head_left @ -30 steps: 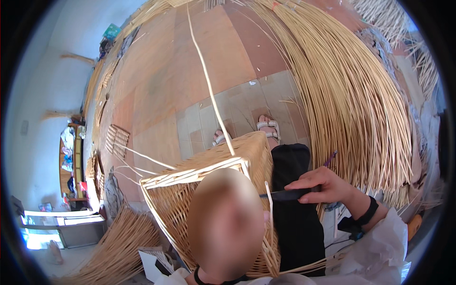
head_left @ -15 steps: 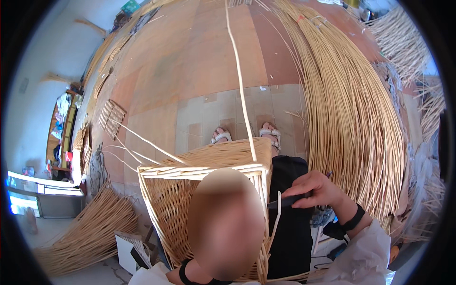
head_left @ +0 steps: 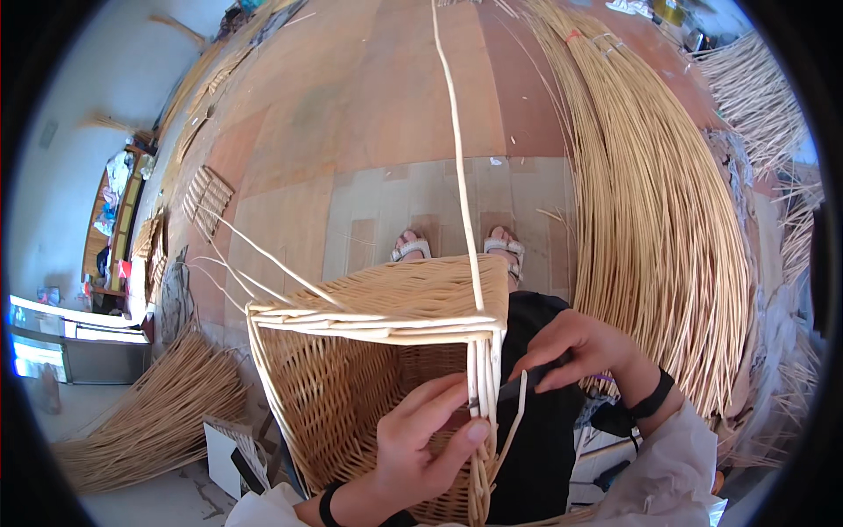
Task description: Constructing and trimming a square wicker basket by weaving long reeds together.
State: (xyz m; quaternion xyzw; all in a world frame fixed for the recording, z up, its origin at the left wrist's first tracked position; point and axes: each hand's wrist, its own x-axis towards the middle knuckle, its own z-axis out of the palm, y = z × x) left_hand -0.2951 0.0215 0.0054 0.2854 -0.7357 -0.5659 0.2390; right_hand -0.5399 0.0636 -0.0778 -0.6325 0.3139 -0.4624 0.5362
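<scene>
A woven wicker basket (head_left: pixel 413 285) lies on its side in my lap, its squarish mouth toward me. My left hand (head_left: pixel 417 452) reaches across the mouth, thumb and fingers closed on the right-hand rim. In my right hand (head_left: pixel 588 347), just outside that rim, is a dark knife-like tool (head_left: pixel 540 376). Its thin blade runs into the rim rods, and a grey tip shows beside my left fingertips. A short loose willow rod end (head_left: pixel 520 408) sticks up next to the tool. From the rim's upper right corner a long willow rod (head_left: pixel 457 132) stretches away from me.
A big bundle of willow rods (head_left: pixel 650 193) lies along the right. Another bundle (head_left: pixel 167 417) spreads at lower left. Several loose rods (head_left: pixel 272 259) trail from the basket's far left, near a small woven panel (head_left: pixel 208 198). My sandalled feet (head_left: pixel 505 244) are beyond the basket.
My left hand, blurred over the basket mouth before, now shows gripping the right rim. My right hand has moved slightly, bringing the tool's blade into the rim rods.
</scene>
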